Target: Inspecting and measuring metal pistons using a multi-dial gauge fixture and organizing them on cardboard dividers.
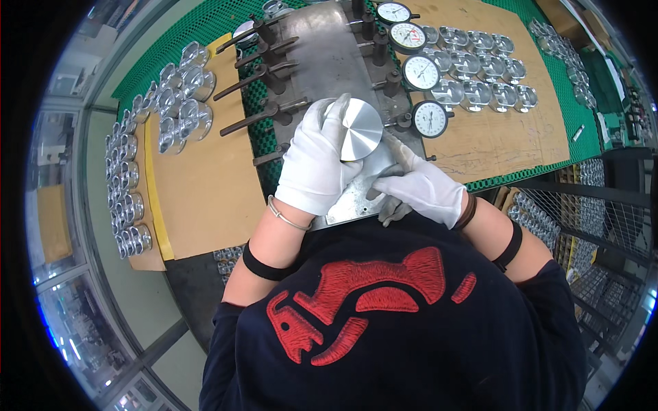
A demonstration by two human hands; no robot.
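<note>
My left hand, in a white glove, is closed around a silver piston. Its round, bright turned face is toward me, tilted over the near part of a steel plate. At the near right corner of that plate is my right hand, also gloved, its fingers spread and some fingertips grey. No piece shows in its grasp; its underside is hidden. Dial gauges stand along the plate's right side, the closest a white-faced dial gauge just beyond my right hand. Clamp posts with rods line the left side.
Silver pistons stand in groups on brown board at the left, and rows of pistons stand on a board at the right. Green mesh matting lies beneath. A dark metal rack holds more parts at the lower right.
</note>
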